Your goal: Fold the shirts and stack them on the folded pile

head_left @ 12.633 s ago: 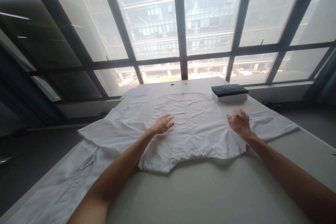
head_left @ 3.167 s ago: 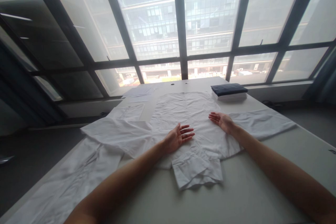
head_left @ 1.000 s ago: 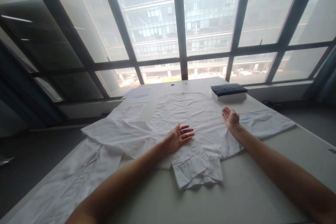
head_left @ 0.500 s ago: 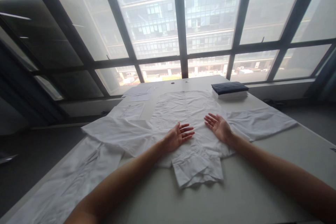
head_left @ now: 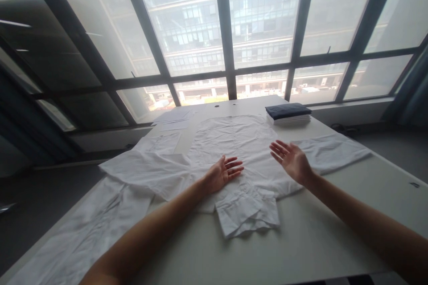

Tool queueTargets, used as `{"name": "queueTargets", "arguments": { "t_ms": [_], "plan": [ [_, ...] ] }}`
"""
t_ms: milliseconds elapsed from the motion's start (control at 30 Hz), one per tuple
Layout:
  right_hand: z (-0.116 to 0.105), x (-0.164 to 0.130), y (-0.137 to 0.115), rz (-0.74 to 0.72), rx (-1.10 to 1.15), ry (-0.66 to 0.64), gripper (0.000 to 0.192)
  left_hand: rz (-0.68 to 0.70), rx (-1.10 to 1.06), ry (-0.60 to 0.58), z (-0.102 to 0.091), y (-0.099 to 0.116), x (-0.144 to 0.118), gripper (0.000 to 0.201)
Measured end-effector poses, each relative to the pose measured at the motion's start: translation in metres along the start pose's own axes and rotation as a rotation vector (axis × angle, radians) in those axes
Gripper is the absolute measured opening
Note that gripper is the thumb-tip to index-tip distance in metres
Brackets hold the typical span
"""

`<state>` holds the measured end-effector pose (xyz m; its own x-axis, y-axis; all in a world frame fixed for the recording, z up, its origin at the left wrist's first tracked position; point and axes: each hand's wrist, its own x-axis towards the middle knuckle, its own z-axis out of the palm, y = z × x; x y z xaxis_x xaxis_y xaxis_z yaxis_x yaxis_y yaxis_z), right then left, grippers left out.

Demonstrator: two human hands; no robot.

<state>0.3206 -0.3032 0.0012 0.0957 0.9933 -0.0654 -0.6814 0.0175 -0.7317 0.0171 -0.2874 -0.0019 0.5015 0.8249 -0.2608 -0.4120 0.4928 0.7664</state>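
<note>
A white long-sleeved garment, looking like a shirt [head_left: 234,136], lies spread on the table with a sleeve out to each side. Its near end, a wrinkled flap [head_left: 247,216], points toward me. My left hand [head_left: 224,173] is over the garment's near middle, palm turned inward, fingers spread and holding nothing. Over its right part, near where the right sleeve [head_left: 334,151] begins, my right hand [head_left: 292,160] is open too, fingers extended, palm inward. Whether either hand touches the cloth I cannot tell.
A folded dark cloth [head_left: 288,110] lies on a white stack [head_left: 289,120] at the far right. More white cloth [head_left: 90,231] covers the table's left side. Papers [head_left: 174,118] lie at the far left. Large windows [head_left: 190,18] stand beyond the white table [head_left: 321,240].
My right hand has moved to the right and a little nearer, away from the left hand. The left hand stays about where it was over the garment. The view has shifted slightly.
</note>
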Motion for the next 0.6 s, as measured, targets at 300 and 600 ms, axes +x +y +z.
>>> {"name": "queueTargets", "arguments": {
  "t_ms": [300, 600],
  "plan": [
    [0.02, -0.033, 0.036, 0.306, 0.0, -0.24, 0.038, 0.007, 0.009, -0.025, -0.003, -0.001, 0.001, 0.054],
    [0.006, -0.006, 0.031, 0.327, -0.044, 0.009, 0.038, 0.004, 0.007, -0.022, -0.004, -0.002, 0.003, 0.054]
  ]
}}
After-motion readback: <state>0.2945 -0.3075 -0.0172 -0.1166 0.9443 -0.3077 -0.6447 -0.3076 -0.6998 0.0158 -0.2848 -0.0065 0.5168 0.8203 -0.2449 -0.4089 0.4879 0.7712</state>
